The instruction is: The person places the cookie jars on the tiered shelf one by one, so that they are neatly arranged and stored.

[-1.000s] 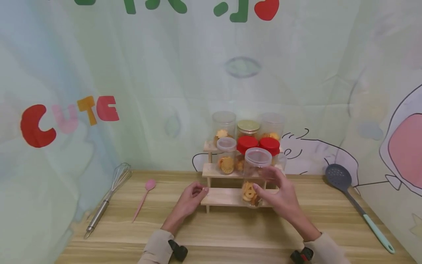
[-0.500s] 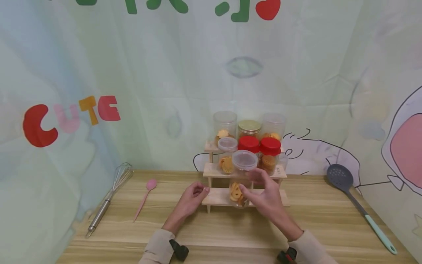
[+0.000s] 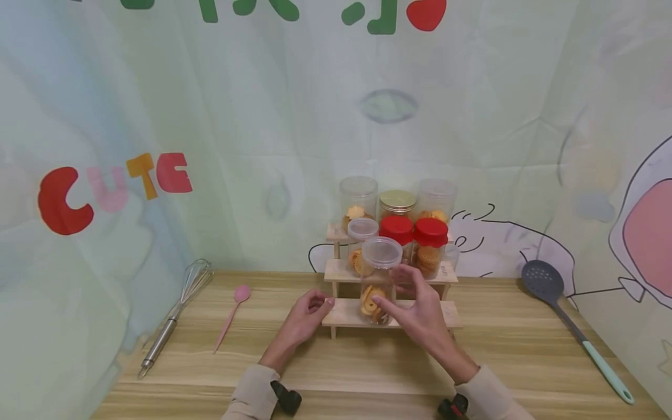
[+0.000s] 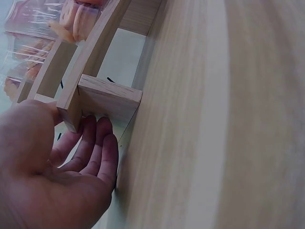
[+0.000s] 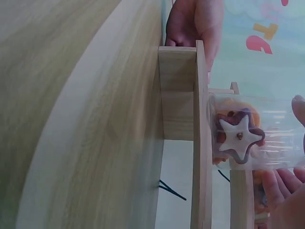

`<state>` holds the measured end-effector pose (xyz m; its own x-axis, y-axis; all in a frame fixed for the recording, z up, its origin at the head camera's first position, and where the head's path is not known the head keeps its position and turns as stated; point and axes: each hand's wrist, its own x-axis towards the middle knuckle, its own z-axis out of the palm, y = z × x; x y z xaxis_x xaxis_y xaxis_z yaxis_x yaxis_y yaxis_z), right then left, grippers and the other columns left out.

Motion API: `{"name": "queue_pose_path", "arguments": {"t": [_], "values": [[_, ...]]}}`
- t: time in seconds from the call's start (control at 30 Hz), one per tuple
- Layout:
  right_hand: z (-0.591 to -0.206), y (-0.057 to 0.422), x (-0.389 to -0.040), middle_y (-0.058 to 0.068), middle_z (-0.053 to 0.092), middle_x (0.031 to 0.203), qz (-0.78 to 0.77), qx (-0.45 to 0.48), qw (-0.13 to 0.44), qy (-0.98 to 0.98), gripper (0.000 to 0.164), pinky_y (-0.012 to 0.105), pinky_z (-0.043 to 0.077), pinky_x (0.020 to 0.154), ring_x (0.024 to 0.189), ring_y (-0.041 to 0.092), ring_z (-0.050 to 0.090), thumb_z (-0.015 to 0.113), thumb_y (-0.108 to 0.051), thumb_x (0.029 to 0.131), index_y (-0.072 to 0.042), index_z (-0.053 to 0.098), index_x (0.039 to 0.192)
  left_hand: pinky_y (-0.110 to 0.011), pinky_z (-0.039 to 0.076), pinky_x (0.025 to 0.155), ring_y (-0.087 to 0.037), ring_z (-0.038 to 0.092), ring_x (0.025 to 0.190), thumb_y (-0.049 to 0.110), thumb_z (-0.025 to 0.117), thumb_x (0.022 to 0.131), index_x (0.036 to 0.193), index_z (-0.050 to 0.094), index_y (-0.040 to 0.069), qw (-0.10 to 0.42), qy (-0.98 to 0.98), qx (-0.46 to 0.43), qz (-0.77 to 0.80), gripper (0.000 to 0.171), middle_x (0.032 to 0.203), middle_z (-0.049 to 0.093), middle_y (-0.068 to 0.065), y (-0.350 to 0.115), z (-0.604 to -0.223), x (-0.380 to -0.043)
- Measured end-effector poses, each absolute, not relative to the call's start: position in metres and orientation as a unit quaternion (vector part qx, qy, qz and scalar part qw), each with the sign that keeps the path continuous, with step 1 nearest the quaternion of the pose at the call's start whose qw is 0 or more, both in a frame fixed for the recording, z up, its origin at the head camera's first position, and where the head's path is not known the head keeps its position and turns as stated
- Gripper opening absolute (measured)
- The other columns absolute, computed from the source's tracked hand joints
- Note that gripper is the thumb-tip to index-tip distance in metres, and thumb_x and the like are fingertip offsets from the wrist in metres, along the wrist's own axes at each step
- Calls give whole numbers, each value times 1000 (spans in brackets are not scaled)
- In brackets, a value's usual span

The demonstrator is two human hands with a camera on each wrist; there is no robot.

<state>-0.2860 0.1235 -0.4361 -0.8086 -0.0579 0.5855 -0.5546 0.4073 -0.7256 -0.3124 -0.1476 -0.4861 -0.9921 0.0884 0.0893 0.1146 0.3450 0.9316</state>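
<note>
A three-tier wooden display stand (image 3: 343, 315) stands on the table, with its lowest step bare apart from one clear jar (image 3: 381, 274). Cookies fill the lower part of that jar; a star-shaped one shows in the right wrist view. My right hand (image 3: 420, 309) grips the jar from its right side, thumb in front, other fingers partly hidden behind. Its base meets the lowest step, left of the middle, and it is upright. My left hand (image 3: 305, 318) holds the left end of that step, thumb above and fingers (image 4: 102, 143) curled below by the leg.
Red-lidded jars (image 3: 430, 245) and a small clear jar (image 3: 362, 233) stand on the middle tier. Taller jars (image 3: 359, 195) line the top. A whisk (image 3: 170, 318) and pink spoon (image 3: 234, 309) lie left; a slotted skimmer (image 3: 556, 309) lies right. A printed curtain hangs behind.
My right hand has carried the clear jar leftward along the lowest step, and it now sits slightly higher in view. My left hand has stayed on the stand's end.
</note>
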Motion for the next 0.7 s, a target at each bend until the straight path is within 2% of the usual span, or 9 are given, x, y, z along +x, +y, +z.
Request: {"name": "queue_pose_path", "arguments": {"t": [0.2, 0.33, 0.43, 0.5, 0.6, 0.7], "values": [[-437, 125, -287, 8, 69, 132, 494, 164, 239, -820, 74, 41, 65, 95, 117, 26, 73, 99, -33, 80, -10, 58, 137, -30, 55, 84, -20, 67, 103, 31, 65, 110, 124, 67, 3, 12, -822, -65, -565, 32, 118, 72, -14, -147, -485, -310], [-440, 132, -288, 7, 70, 129, 488, 161, 244, -823, 72, 40, 65, 94, 115, 25, 74, 100, -31, 79, -11, 59, 134, -32, 55, 86, -20, 67, 103, 33, 66, 110, 124, 67, 3, 12, -824, -61, -563, 33, 118, 71, -14, -148, -486, -310], [-440, 144, -290, 5, 72, 121, 496, 170, 252, -813, 58, 39, 66, 92, 108, 22, 75, 97, -24, 83, -10, 62, 127, -33, 56, 88, -21, 67, 105, 34, 66, 109, 123, 67, 4, 11, -826, -58, -560, 33, 119, 72, -13, -148, -487, -310], [-439, 153, -293, 3, 73, 114, 499, 167, 264, -808, 44, 34, 65, 92, 104, 17, 75, 92, -21, 89, -10, 64, 121, -34, 57, 88, -21, 68, 106, 34, 66, 109, 123, 67, 4, 13, -827, -60, -559, 33, 120, 72, -14, -148, -487, -310], [-436, 171, -301, 2, 74, 106, 507, 143, 295, -797, 27, 22, 61, 89, 98, 9, 71, 84, -21, 97, -9, 67, 115, -34, 57, 88, -21, 68, 106, 34, 66, 109, 123, 67, 3, 15, -827, -63, -558, 34, 120, 72, -14, -148, -487, -310], [-434, 189, -311, 4, 74, 106, 505, 100, 331, -791, 23, 11, 55, 87, 96, 1, 66, 77, -24, 103, -7, 68, 115, -33, 56, 87, -20, 68, 105, 34, 66, 109, 124, 67, 3, 14, -826, -67, -559, 34, 119, 73, -14, -149, -486, -311]]}}
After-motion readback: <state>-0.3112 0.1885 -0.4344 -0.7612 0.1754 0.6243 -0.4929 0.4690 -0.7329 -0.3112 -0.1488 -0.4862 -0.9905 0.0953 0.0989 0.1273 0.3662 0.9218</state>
